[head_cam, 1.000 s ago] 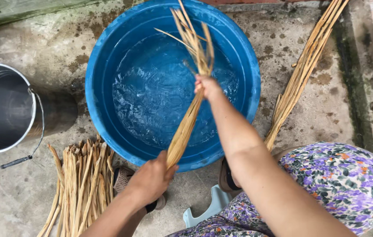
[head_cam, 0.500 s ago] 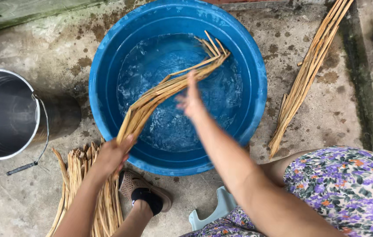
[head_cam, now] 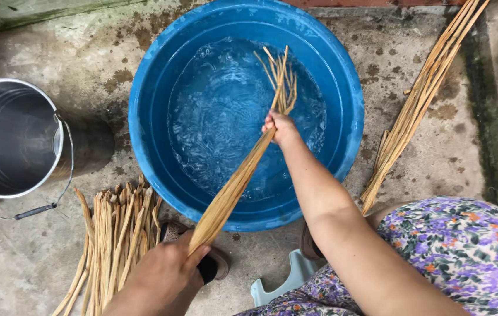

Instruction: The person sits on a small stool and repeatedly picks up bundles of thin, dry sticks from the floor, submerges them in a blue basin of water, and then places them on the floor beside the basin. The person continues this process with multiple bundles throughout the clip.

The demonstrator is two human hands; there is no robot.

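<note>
A bundle of long tan reed strips [head_cam: 238, 181] slants over a big blue basin [head_cam: 149, 88] half full of water. My left hand [head_cam: 164, 272] grips the bundle's near end, low in the view just outside the basin's rim. My right hand [head_cam: 280, 126] is closed around the bundle farther up, over the water. Beyond it the strip tips fan out loosely above the water.
A metal bucket [head_cam: 9, 137] with a wire handle stands at the left. A pile of similar strips [head_cam: 114, 240] lies on the concrete near my left hand, and another long bundle [head_cam: 421, 99] lies at the right. A dark sandal [head_cam: 214, 263] and pale blue stool [head_cam: 287, 281] sit below the basin.
The bundle swung left and flat across the basin half a second ago, then back up to a steeper slant. My left hand moved left and returned toward the centre.
</note>
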